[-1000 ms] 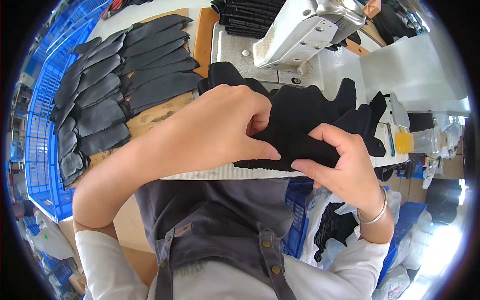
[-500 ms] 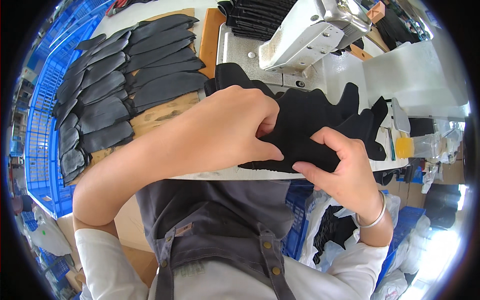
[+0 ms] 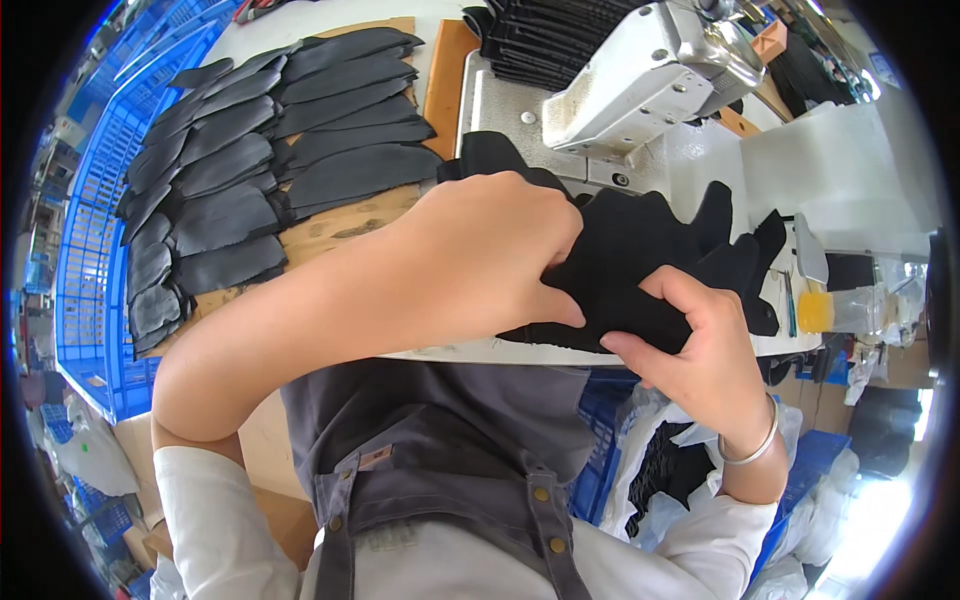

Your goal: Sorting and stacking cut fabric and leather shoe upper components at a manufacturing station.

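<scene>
A stack of black fabric pieces (image 3: 630, 240) with wavy, lobed edges lies at the table's front edge, before a sewing machine. From the left my left hand (image 3: 510, 235) reaches over it, fingers curled down onto the cloth and thumb along the near edge. The fingertips are partly hidden behind the hand. At the near right side my right hand (image 3: 695, 335), with a bracelet on its wrist, grips the fabric between thumb and bent fingers; some of those fingers are under the cloth, out of sight.
The pale sewing machine (image 3: 650, 85) stands just beyond the fabric. Overlapping dark leather-like pieces (image 3: 225, 215) cover a board at left, beside a blue crate (image 3: 90, 260). Folded black pieces (image 3: 555, 40) are stacked behind. A yellow-lidded jar (image 3: 815, 312) stands right.
The whole view has shifted slightly, so the table and machine appear further right. Both hands keep nearly the same hold on the black fabric.
</scene>
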The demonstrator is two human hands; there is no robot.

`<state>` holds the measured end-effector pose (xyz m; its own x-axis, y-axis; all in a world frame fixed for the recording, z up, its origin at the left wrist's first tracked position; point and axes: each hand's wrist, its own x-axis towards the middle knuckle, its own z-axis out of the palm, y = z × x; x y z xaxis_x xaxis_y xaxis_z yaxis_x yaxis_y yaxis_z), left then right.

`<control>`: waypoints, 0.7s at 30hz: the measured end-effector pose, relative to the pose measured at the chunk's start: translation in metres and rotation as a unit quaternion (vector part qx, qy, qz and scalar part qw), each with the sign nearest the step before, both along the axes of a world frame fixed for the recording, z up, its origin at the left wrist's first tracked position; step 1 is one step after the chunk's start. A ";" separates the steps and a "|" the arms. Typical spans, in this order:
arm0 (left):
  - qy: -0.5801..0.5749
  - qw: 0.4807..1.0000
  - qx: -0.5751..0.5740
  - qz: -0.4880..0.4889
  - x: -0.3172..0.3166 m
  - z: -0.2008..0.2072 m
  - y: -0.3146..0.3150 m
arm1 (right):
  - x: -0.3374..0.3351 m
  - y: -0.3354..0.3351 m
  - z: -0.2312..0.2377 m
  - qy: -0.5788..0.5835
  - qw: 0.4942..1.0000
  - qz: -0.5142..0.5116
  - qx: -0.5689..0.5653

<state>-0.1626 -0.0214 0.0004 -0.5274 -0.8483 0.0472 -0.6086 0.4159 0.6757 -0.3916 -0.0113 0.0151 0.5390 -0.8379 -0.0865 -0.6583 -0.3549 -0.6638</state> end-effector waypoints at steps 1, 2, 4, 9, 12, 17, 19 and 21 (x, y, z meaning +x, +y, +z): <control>-0.020 0.999 -0.048 0.000 0.000 0.000 0.000 | 0.002 0.000 0.001 -0.010 1.000 -0.011 0.007; -0.022 0.999 -0.048 0.005 0.001 0.001 -0.001 | 0.003 -0.001 0.002 -0.019 0.999 -0.022 0.013; -0.042 0.999 0.004 -0.021 0.004 0.005 -0.006 | 0.004 -0.001 0.003 -0.021 0.999 -0.025 0.024; -0.028 0.999 0.019 -0.029 0.009 0.004 -0.007 | 0.003 -0.001 0.004 -0.008 0.999 -0.039 0.033; -0.016 0.999 0.019 -0.030 0.010 0.003 -0.006 | 0.007 0.001 0.008 -0.003 0.994 -0.071 0.080; -0.012 1.000 0.002 -0.028 0.012 -0.004 -0.004 | 0.005 0.001 0.004 -0.001 0.996 -0.062 0.062; -0.005 0.999 -0.034 -0.029 0.012 -0.007 -0.002 | 0.008 0.001 0.006 0.002 0.994 -0.077 0.083; -0.008 0.999 -0.033 -0.026 0.014 -0.008 0.000 | 0.008 0.001 0.003 -0.010 0.995 -0.069 0.071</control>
<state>-0.1483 -0.0215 -0.0072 -0.5712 -0.8155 0.0930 -0.5956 0.4897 0.6367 -0.3838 -0.0103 0.0186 0.4234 -0.8838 -0.1991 -0.6800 -0.1648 -0.7144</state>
